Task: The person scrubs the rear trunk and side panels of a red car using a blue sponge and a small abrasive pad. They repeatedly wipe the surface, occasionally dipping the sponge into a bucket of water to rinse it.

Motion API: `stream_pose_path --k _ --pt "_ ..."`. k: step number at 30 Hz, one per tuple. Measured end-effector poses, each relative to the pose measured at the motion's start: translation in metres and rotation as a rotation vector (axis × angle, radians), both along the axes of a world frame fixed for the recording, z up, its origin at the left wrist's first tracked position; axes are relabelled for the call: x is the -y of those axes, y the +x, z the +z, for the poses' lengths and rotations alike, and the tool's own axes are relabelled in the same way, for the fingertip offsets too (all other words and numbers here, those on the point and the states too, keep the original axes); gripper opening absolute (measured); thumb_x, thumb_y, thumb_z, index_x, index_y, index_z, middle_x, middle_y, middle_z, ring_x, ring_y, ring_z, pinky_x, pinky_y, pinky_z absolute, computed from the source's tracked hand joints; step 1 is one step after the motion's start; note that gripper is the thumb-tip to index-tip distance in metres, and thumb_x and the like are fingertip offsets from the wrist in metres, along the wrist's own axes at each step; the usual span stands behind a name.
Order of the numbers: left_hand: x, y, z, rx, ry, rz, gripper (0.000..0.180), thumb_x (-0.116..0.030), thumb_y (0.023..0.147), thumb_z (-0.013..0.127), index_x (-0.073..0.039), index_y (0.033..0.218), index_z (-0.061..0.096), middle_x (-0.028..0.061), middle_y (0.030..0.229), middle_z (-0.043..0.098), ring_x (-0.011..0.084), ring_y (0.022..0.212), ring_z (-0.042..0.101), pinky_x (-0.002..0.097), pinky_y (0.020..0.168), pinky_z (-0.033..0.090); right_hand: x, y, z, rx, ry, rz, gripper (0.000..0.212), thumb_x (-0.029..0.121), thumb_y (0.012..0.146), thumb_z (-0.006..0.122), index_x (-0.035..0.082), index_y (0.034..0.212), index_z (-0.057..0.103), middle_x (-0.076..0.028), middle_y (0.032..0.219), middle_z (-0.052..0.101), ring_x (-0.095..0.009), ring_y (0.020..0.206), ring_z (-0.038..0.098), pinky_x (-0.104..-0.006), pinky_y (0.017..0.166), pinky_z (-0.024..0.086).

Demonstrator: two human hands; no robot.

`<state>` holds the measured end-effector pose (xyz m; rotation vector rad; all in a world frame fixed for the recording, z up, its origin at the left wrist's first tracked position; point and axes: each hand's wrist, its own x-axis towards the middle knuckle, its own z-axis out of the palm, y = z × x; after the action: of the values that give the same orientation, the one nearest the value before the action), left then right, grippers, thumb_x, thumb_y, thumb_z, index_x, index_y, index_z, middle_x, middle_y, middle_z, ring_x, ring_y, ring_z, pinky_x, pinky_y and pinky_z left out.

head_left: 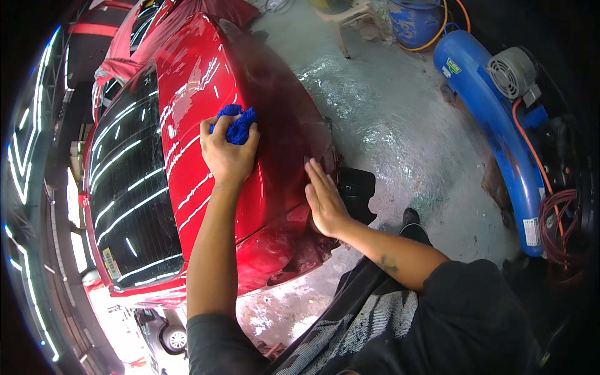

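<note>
A glossy red car (206,181) lies along my left side, its trunk lid under my hands and its dark rear window (134,181) farther left. My left hand (229,153) is closed round a bunched blue microfiber cloth (239,127) that rests on the trunk lid near its edge. To the right, my right hand (326,201) is held flat with fingers stretched out, at the car's rear face; whether the palm touches the paint I cannot tell. Pale, dull patches show on the red paint beyond the cloth.
A blue air compressor tank (494,137) with a grey motor (511,72) stands at the right, with a coiled red hose (559,215) beside it. A blue drum (415,25) and a stool (350,22) are at the back. Wet grey floor (381,119) lies between.
</note>
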<state>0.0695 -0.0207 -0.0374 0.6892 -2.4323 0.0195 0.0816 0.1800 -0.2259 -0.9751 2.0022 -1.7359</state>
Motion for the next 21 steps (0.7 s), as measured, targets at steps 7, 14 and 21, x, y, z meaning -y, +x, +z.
stream_pose_path --k 7,14,21 --pt "0.001 -0.023 -0.004 -0.015 0.039 -0.166 0.029 -0.024 0.075 0.089 -0.009 0.096 0.078 0.0143 0.111 0.068 0.0354 0.099 0.072 0.0489 0.087 0.060 0.063 -0.092 -0.065 0.342 0.098 -0.098 0.066 0.043 0.122 0.031 -0.009 0.160 0.047 -0.033 0.166 0.048 -0.046 0.159 0.042 -0.0469 0.132 0.033" --pt "0.010 -0.018 -0.001 0.012 -0.009 -0.191 0.031 -0.017 0.074 0.092 -0.009 0.101 0.080 0.0145 0.107 0.068 0.0340 0.101 0.071 0.0468 0.087 0.060 0.060 -0.083 -0.072 0.278 0.149 -0.036 0.064 0.042 0.121 0.034 -0.006 0.160 0.045 -0.032 0.168 0.045 -0.044 0.158 0.042 -0.0540 0.130 0.033" --pt "0.012 -0.016 -0.005 0.099 -0.058 -0.177 0.033 -0.007 0.071 0.091 -0.008 0.102 0.078 0.0169 0.106 0.072 0.0348 0.105 0.069 0.0459 0.092 0.058 0.043 -0.084 -0.063 0.405 0.116 0.147 0.062 0.036 0.122 0.032 -0.011 0.160 0.044 -0.036 0.172 0.037 -0.044 0.165 0.032 -0.0468 0.136 0.026"
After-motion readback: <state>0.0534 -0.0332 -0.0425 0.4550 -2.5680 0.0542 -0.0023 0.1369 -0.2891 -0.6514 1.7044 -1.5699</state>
